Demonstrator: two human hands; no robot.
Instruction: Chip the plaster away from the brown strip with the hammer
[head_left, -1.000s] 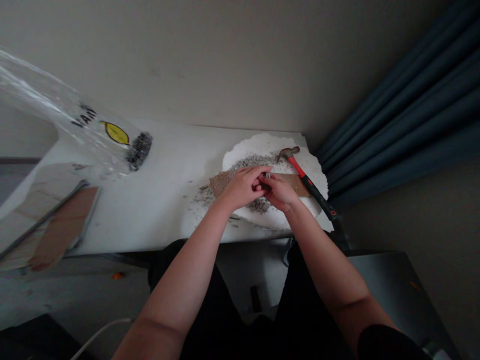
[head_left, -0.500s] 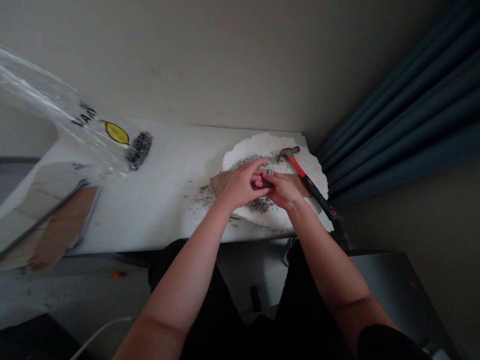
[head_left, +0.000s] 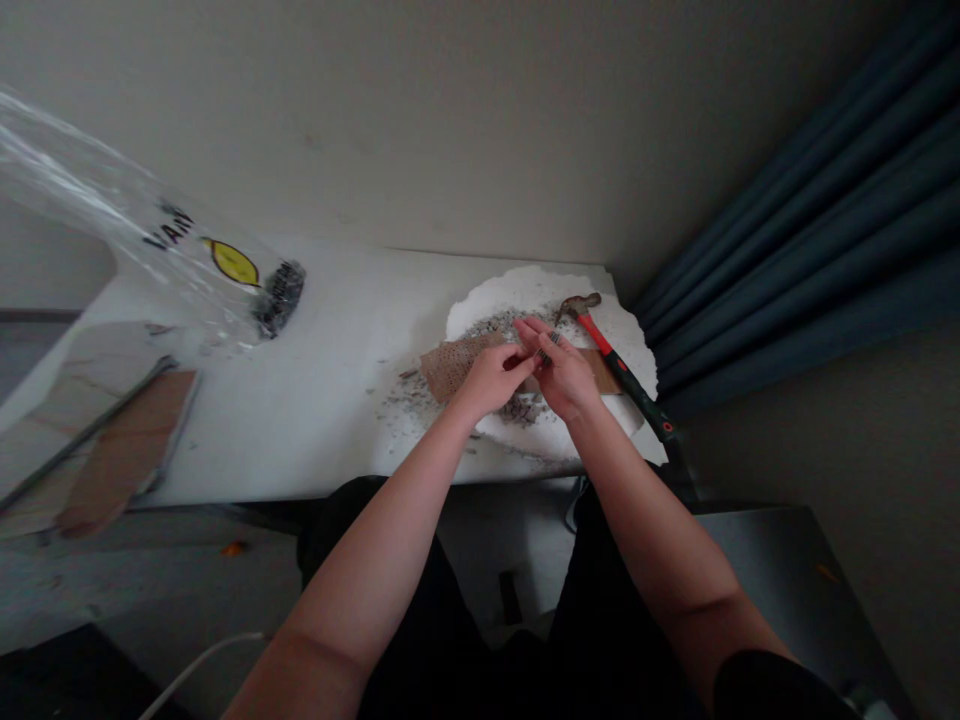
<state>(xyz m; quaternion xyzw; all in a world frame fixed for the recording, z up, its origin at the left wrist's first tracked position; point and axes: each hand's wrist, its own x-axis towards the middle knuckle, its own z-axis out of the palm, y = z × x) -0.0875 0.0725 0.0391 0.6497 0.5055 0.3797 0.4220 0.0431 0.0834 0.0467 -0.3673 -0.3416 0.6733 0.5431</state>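
Both hands meet over a white foam slab [head_left: 615, 330] at the right end of a white table [head_left: 315, 410]. My right hand [head_left: 564, 375] pinches a small bundle of thin metal nails [head_left: 550, 345] between its fingertips. My left hand [head_left: 491, 377] is closed in a pinch beside it, touching the right fingers; what it holds is too small to make out. Under the hands lies a brown perforated board [head_left: 450, 365], with grey nails and debris scattered around it. A hammer with a red and black handle [head_left: 619, 372] rests on the slab just right of my right hand.
A clear plastic bag [head_left: 150, 250] with a yellow label and dark contents lies at the table's left. Brown boards and a metal rod [head_left: 112, 440] lie at the far left. Dark blue curtains [head_left: 810, 230] hang on the right, a plain wall stands behind, and my dark-clothed legs are below.
My hands have shifted slightly up and right; the right fingers have stretched out with the nails, and the left hand has drawn back a little, uncovering more of the brown board.
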